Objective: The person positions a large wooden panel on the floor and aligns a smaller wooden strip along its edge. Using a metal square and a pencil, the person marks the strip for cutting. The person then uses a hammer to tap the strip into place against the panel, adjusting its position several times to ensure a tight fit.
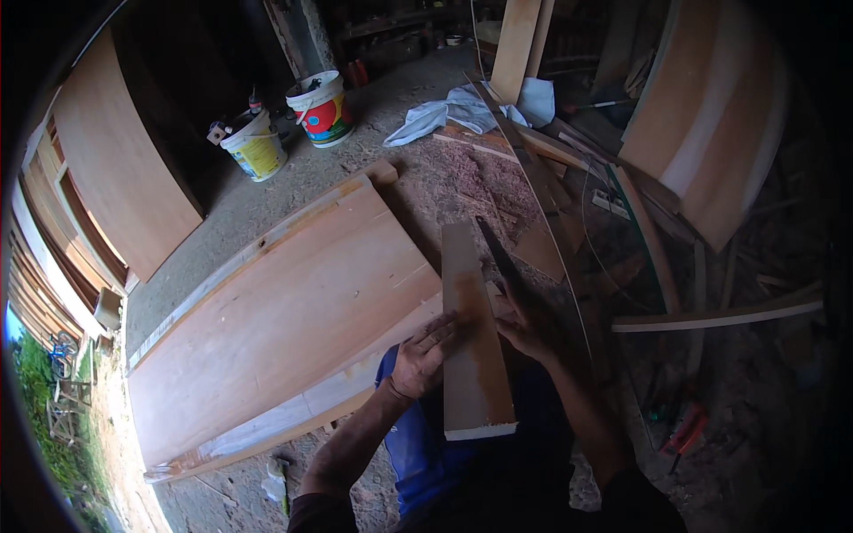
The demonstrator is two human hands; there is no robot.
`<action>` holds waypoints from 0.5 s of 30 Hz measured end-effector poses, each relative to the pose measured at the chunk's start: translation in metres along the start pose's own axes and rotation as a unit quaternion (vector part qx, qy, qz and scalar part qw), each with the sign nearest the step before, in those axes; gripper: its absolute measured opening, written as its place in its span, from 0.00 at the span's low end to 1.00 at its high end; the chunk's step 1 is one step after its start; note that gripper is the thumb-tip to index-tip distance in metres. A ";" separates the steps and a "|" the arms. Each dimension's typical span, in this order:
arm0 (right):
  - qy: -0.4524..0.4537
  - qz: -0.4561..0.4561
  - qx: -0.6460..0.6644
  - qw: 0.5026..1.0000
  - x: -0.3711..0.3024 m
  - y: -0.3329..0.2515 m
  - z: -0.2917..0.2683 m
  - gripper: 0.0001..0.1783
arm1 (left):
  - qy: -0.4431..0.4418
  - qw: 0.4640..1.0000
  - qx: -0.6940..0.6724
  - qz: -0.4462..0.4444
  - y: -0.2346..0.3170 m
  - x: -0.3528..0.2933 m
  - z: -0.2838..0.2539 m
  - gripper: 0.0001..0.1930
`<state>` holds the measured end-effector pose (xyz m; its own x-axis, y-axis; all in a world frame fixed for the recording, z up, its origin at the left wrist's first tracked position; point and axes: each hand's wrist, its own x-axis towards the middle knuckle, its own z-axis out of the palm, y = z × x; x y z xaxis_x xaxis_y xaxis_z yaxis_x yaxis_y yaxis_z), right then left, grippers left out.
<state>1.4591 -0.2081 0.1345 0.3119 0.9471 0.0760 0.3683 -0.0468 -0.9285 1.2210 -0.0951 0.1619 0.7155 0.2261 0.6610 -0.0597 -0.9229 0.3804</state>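
A thick wooden plank (475,355) lies over my legs, its pale cut end nearest me and a brownish stain along its upper face. My left hand (422,358) grips the plank's left edge, with the fingers over its top. On the other side, my right hand (526,330) is closed around what looks like the light handle of a handsaw. The dark, narrow saw blade (499,253) points away from me along the plank's right side. Shadow hides part of the right fingers.
A large plywood door panel (293,302) lies on the floor at left. Two paint buckets (320,111) stand beyond it. Sawdust (471,182), a pale cloth (453,111), curved wood strips and leaning boards (702,115) fill the right, with a red-handled tool (684,431) nearer.
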 end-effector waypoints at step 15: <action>0.133 0.015 -0.016 0.991 -0.067 0.052 0.026 0.43 | 0.058 0.925 -0.306 -0.217 0.056 0.017 -0.030 0.23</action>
<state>1.4348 -0.2657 0.0720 0.5412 0.8282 0.1458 0.3813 -0.0871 -0.9203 1.2088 -0.1337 0.2144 0.6879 0.5977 0.4118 -0.1927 -0.3966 0.8975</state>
